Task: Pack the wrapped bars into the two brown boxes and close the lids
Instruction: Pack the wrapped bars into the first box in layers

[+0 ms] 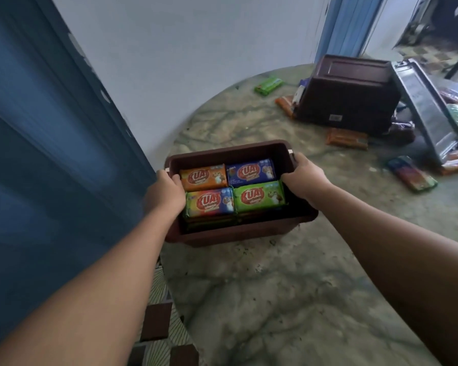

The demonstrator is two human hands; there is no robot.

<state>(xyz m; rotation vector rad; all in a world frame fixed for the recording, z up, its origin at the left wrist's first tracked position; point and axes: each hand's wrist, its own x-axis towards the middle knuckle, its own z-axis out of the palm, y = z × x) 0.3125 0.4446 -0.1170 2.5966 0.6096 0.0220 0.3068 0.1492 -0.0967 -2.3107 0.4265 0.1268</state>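
Fingers of the left hand (165,192) and right hand (303,175) curl over the box (238,235) ends. The box's long side runs left to right. The four bars (233,190) on top lie the same way.

Marbled round table (275,299) w/ blue door (50,128), white wall (183,48) behind.

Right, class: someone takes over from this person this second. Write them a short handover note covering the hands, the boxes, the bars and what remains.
Left hand grips the left rim of the near brown box; right hand grips its right rim.
The near box is open; its top layer is four bars: orange, blue, multicoloured, green. More bars lie below.
The second brown box sits overturned at the far side of the table, with a lid leaning beside it.
Loose bars lie around it, such as a green one.
Left: close the near box, right and fill the second, close it.
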